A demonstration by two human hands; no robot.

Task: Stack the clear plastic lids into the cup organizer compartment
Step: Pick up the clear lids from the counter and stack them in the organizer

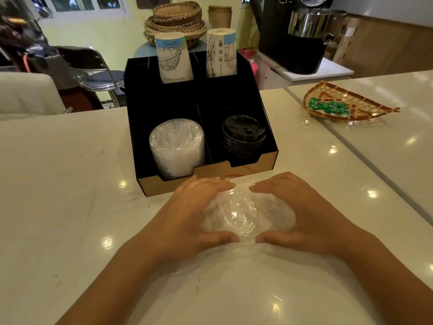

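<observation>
A small pile of clear plastic lids (pixel 243 214) rests on the white counter just in front of the black cup organizer (pixel 269 160). My left hand (pixel 194 214) cups the pile from the left and my right hand (pixel 302 212) from the right, fingers and thumbs wrapped around its rim. In the organizer's front left compartment stands a tall stack of clear lids (pixel 177 146). Black lids (pixel 243 134) fill the front right compartment. Two stacks of printed paper cups (pixel 174 58) lean in the back compartments.
A woven tray with green packets (pixel 339 106) lies on the counter to the right. A seam (pixel 351 146) runs between two counter slabs. Behind the organizer are woven baskets (pixel 175 19), brown cups (pixel 219 16) and a metal chair (pixel 93 69).
</observation>
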